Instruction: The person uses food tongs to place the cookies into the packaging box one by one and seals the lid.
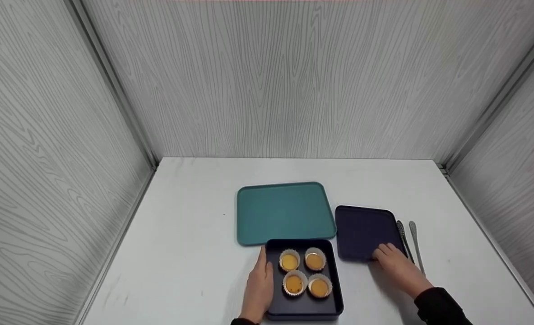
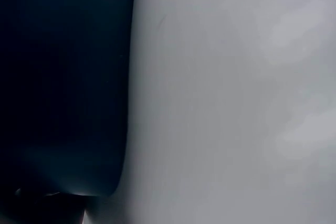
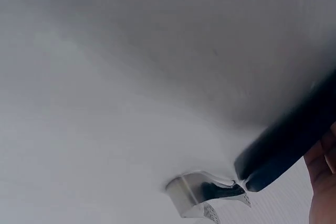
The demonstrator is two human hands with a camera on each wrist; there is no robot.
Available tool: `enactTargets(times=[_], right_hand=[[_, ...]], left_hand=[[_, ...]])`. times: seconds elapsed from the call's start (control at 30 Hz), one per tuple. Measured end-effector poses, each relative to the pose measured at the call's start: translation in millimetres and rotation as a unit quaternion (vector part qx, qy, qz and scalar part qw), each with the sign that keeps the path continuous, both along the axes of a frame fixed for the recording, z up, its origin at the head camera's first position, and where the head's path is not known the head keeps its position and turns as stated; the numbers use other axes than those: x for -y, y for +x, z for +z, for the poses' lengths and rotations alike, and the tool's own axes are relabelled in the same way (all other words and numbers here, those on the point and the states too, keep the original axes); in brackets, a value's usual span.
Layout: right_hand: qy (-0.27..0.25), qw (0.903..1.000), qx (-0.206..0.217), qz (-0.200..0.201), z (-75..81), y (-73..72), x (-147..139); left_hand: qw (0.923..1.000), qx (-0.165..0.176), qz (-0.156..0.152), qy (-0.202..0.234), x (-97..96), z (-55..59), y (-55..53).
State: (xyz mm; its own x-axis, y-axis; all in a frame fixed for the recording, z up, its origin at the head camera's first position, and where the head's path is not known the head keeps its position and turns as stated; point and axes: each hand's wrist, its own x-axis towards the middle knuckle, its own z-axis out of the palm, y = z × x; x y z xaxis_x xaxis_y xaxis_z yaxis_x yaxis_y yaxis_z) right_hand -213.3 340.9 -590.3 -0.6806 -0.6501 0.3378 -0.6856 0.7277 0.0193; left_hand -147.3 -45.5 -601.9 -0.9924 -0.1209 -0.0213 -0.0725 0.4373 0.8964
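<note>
A dark navy rectangular box (image 1: 305, 309) stands at the front of the table, holding several small yellow cakes in white fluted cups (image 1: 294, 283). My left hand (image 1: 257, 289) lies along the box's left wall, its fingers straight against the side. In the left wrist view the box's outer wall (image 2: 63, 87) fills the left part. Further right, my right hand (image 1: 400, 268) grips the near right corner of a flat navy lid (image 1: 366, 232). The right wrist view shows fingers (image 3: 317, 163) against the lid's edge (image 3: 289, 145).
Behind the box lies a teal tray (image 1: 285, 212), its right edge close to the lid. Metal tongs (image 1: 415, 239) with perforated tips rest right of the lid, near my right forearm. Grey wood-patterned walls (image 1: 271, 81) enclose the white table (image 1: 181, 253) at the back and sides.
</note>
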Motion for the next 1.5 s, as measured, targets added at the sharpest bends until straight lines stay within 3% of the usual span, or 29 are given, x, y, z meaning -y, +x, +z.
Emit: enactTargets(times=[0.33,0.57,0.87,1.17,1.27,1.33,1.4,1.47,1.5], right_hand=[[-0.045,0.9943,-0.093,-0.027,16.3,-3.6,3.3],[-0.097,0.9809,-0.16,-0.051,35.3,-5.8,9.7],[-0.125,0.976,-0.16,-0.077,57.3,-4.5,10.5],[-0.15,0.9663,-0.205,-0.044,78.9,-0.9,17.4],[-0.173,0.9696,-0.164,-0.053,88.2,4.2,22.5],[-0.217,0.9686,-0.073,-0.098,97.6,9.7,28.4],[-0.263,0.9519,0.029,-0.154,108.1,15.3,35.2],[-0.286,0.9388,0.067,-0.179,114.8,18.8,40.8],[-0.288,0.9402,0.061,-0.171,116.9,19.4,42.8]], left_hand=[[1.0,-0.008,-0.003,-0.004,1.2,-0.7,-0.4],[1.0,-0.005,-0.002,-0.001,0.9,-1.2,-0.5],[0.9999,0.011,0.0,0.007,0.2,-1.1,-1.8],[0.9989,0.026,0.012,0.036,1.1,-0.1,-1.6],[0.9989,0.025,0.015,0.037,1.4,-0.1,-1.7],[0.9987,0.025,0.016,0.042,1.6,0.2,-1.5],[0.9982,0.028,0.017,0.05,1.9,1.1,-1.5],[0.9977,0.03,0.019,0.058,2.0,2.4,-1.8],[0.9974,0.032,0.019,0.062,2.1,3.3,-2.0]])
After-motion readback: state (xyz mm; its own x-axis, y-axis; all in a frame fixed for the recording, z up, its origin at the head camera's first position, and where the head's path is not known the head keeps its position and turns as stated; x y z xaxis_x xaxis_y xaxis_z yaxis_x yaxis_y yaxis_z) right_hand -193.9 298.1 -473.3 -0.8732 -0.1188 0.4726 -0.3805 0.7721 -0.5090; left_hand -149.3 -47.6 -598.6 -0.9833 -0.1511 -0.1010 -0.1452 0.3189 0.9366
